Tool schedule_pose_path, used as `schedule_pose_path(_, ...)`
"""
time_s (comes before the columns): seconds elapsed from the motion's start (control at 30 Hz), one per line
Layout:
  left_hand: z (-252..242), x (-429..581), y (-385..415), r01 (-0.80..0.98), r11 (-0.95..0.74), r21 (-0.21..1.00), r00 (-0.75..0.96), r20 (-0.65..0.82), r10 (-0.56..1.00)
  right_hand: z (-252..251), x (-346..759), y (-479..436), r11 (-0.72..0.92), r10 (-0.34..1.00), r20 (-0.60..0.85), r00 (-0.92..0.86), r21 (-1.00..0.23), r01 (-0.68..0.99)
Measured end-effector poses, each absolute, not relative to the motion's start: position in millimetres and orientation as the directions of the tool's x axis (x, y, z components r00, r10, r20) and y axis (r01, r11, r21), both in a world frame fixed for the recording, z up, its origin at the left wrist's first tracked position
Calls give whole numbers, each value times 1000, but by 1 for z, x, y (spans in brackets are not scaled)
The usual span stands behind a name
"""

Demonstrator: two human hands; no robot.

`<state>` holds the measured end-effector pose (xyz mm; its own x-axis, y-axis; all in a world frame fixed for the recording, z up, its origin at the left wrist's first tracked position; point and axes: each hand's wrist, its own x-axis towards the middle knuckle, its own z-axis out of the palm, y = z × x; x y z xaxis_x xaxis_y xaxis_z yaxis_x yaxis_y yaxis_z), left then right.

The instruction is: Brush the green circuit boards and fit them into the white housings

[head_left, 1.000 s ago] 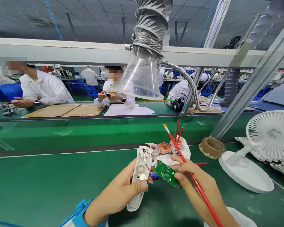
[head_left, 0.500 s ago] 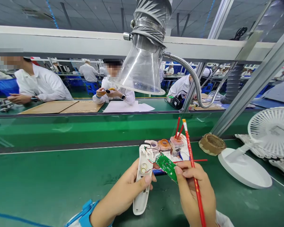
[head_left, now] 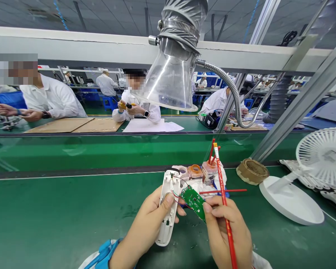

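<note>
My left hand (head_left: 148, 218) is closed round a long white plastic housing (head_left: 165, 228), its open side facing me and its thumb over the inside. Thin wires run from the housing to a green circuit board (head_left: 193, 202). My right hand (head_left: 229, 229) pinches the lower right end of that board between thumb and fingers. A red brush (head_left: 227, 224) is also held in my right hand, standing upright with its bristles at the top. Behind the board sit small bottles, among them an open orange-rimmed one (head_left: 195, 172) and one holding red sticks (head_left: 209, 172).
A white fan (head_left: 291, 200) stands at the right beside a brown tape roll (head_left: 252, 171). A clear fume hood (head_left: 172, 80) hangs overhead. A metal post (head_left: 294, 106) slants at the right. Several people in white work beyond the green divider (head_left: 72, 151).
My left hand has tilted the housing and its thumb has moved up over the inside. The board and brush have shifted slightly left. The view has shifted a little.
</note>
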<state>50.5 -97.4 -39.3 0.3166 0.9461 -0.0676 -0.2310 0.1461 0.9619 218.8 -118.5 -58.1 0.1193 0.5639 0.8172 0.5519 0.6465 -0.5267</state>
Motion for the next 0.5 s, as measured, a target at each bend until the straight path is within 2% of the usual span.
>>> schedule_pose_path(0.23,-25,48,-96,-179,154,972,240,-109,965,-59,213,-123,673,588,806,65,-532,513)
schedule_pose_path(0.37,-23,51,-98,-301,156,941,228,-88,970,-55,211,-121,685,590,807,23,-516,514)
schedule_pose_path(0.5,-23,51,-98,-414,239,879,238,-149,960,-46,225,-122,682,553,832,-50,-417,601)
